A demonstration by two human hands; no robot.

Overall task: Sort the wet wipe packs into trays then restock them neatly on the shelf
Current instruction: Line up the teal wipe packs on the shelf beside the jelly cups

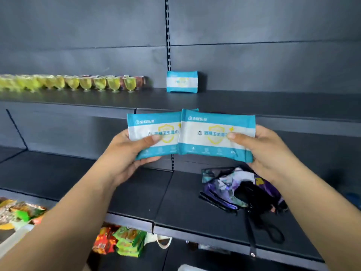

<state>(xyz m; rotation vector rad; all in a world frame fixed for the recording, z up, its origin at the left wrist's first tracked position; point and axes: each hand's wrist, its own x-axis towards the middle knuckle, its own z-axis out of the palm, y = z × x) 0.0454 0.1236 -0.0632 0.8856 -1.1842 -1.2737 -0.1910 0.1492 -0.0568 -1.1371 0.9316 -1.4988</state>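
I hold two teal-and-white wet wipe packs side by side in front of the dark shelves. My left hand (129,153) grips the left pack (166,122), thumb across its front. My right hand (267,151) grips the right pack (214,124) the same way, and this pack's left edge overlaps the left pack. A further edge of teal shows behind the right pack's top. A third wet wipe pack (182,81) stands upright at the back of the upper shelf (254,102), just right of the slotted upright.
A row of yellow-green jelly cups (78,83) lines the upper shelf's left part. A purple patterned bag (240,189) with a black strap lies on the middle shelf (136,184). Snack packets (121,241) sit below, more at the left edge (19,212).
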